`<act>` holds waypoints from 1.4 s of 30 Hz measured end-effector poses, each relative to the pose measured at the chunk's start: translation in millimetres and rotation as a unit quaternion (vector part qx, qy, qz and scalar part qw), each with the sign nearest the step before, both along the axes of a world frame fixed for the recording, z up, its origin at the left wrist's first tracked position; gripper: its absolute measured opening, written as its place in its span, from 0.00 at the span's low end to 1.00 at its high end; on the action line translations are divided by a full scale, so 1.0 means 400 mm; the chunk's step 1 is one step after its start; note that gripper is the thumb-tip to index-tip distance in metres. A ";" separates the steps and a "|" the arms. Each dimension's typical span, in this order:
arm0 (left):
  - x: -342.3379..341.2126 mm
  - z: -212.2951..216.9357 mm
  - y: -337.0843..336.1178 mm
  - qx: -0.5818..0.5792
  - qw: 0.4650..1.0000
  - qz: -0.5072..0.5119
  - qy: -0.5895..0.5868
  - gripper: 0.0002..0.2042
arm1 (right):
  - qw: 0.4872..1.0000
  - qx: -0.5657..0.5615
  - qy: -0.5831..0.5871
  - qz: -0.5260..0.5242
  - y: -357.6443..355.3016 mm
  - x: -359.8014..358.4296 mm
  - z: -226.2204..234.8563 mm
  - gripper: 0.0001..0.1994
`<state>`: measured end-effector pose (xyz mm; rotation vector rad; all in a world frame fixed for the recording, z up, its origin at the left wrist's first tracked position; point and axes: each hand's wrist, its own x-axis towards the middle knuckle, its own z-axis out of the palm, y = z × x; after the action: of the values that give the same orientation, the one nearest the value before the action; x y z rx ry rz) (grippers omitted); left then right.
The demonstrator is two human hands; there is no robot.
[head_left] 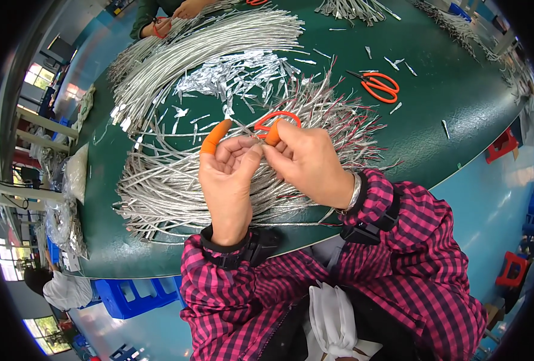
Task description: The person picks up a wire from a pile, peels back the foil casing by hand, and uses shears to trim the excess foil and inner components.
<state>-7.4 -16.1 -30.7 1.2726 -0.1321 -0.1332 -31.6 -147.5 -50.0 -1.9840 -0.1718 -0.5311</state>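
Both hands meet above a large bundle of silvery braided cables (170, 195) with frayed ends and thin red wires at its right side. My left hand (228, 174) is closed, thumb against fingers, on the end of one cable; an orange finger cover stands up on its raised finger. Close against it, my right hand (309, 159) pinches the same cable end, also wearing an orange finger cover. The exact tip between the fingers is too small to make out. Red scissor handles (286, 114) show just behind the right fingers; whether that hand holds them I cannot tell.
Beyond lies a thick bundle of pale cables (219, 39), with a heap of foil scraps (237, 72) beside it. Orange-handled scissors (378, 86) rest on the green table (435, 144). At the far left, another person's hand (189, 8) works. Blue stool (125, 299) stands below.
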 end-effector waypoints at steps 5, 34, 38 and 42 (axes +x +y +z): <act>0.002 -0.005 0.005 0.023 1.000 -0.008 -0.019 0.26 | 0.985 -0.135 -0.094 -0.042 0.003 -0.004 0.003 0.07; 0.001 -0.011 0.005 0.051 0.995 0.007 -0.088 0.27 | 0.993 0.077 0.066 0.057 -0.007 -0.010 0.020 0.05; -0.002 -0.006 0.009 0.095 0.988 0.024 -0.117 0.26 | 0.969 0.166 0.159 0.090 -0.007 -0.011 0.041 0.05; -0.002 -0.007 -0.004 0.013 0.990 -0.010 -0.140 0.26 | 0.924 0.290 0.204 0.146 -0.024 -0.002 0.028 0.06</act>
<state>-8.2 -17.5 -33.4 1.3110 -0.3858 0.0266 -32.3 -157.3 -38.6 -1.4097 -0.0385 0.0409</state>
